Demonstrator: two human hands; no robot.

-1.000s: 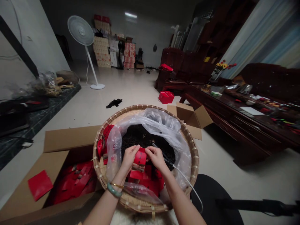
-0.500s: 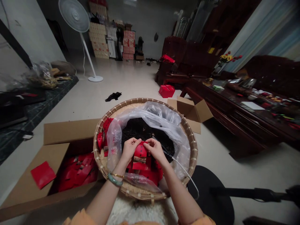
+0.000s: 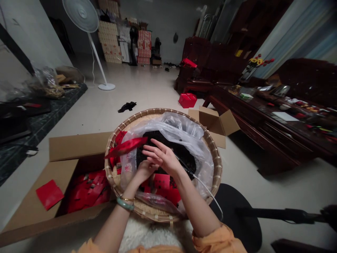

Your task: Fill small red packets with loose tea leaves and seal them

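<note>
Above the left side of the wicker basket [image 3: 216, 147], a red packet [image 3: 126, 147] hangs in the air, its right tip close to my right fingertips. My right hand [image 3: 164, 158] is open, fingers stretched to the left. Just beneath it, my left hand [image 3: 146, 170] has curled fingers, and its fingertips are hidden, so what they hold cannot be seen. In the basket, a clear plastic bag [image 3: 184, 126] surrounds dark loose material [image 3: 155, 137]. More red packets [image 3: 165, 193] lie at the bag's near side. A dark tool with a white cord [image 3: 185, 168] rests beside my right wrist.
At left, an open cardboard box [image 3: 76, 146] holds many red packets, with one red square [image 3: 50, 194] on its flap. Another open box [image 3: 213, 121] stands behind the basket at right. A black round base [image 3: 237, 218] is at my right, a white fan [image 3: 106, 86] farther off.
Earlier both hands pinched a red packet at the basket's middle. Now a packet is in the air to the left, my right hand has opened and crossed leftward, and my left hand has lowered.
</note>
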